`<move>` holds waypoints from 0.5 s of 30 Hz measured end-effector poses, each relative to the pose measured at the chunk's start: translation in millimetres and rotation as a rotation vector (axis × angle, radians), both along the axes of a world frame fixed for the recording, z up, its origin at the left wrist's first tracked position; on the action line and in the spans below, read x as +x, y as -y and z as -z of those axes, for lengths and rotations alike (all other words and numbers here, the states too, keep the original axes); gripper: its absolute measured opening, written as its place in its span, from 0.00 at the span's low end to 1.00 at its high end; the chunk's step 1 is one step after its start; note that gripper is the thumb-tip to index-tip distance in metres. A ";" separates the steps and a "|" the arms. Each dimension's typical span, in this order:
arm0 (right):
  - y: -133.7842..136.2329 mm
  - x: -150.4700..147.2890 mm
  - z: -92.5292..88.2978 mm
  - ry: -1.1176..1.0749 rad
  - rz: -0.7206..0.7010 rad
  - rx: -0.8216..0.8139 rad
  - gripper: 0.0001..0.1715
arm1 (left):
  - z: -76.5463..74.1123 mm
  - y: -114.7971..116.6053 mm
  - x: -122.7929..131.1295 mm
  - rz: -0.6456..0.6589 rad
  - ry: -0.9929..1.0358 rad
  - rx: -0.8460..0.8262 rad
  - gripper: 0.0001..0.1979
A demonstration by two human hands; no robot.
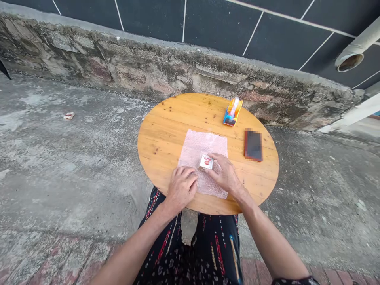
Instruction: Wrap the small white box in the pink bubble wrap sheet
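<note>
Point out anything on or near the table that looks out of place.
Only a small scrap of litter on the ground left of the table. On the table, the right hand holds the box on the bubble wrap; nothing looks spilled or damaged.

A: Light?
B: Bright, even, diffuse daylight. Faint soft shadows under left hand [181,187] and right hand [227,174]; mild sheen on table [166,130].
A: Optics?
B: Centre sharp. Stone wall [118,67] bows toward edges. Dark slab [253,145] pixelated.

I sit outdoors in a rough yard. Cracked concrete ground [74,158], a weathered stone kerb [148,71] and a drainpipe [354,53] surround my round wooden table [162,134].
</note>
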State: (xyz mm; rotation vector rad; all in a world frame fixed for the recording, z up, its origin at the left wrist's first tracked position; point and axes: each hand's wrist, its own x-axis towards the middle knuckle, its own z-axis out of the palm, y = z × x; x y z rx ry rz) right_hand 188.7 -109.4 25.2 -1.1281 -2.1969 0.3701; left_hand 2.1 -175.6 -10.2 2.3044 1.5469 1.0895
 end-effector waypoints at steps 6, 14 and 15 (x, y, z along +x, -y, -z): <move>-4.3 -0.3 -0.2 0.002 -0.006 -0.001 0.24 | 0.9 -0.4 -0.1 0.005 0.012 -0.004 0.09; -6.4 0.8 -3.6 0.050 -0.030 -0.028 0.25 | 1.5 -0.4 -0.6 0.006 0.011 -0.007 0.08; -6.5 0.6 -3.2 0.053 -0.029 -0.027 0.25 | 1.6 -0.5 -0.7 0.005 0.012 -0.005 0.08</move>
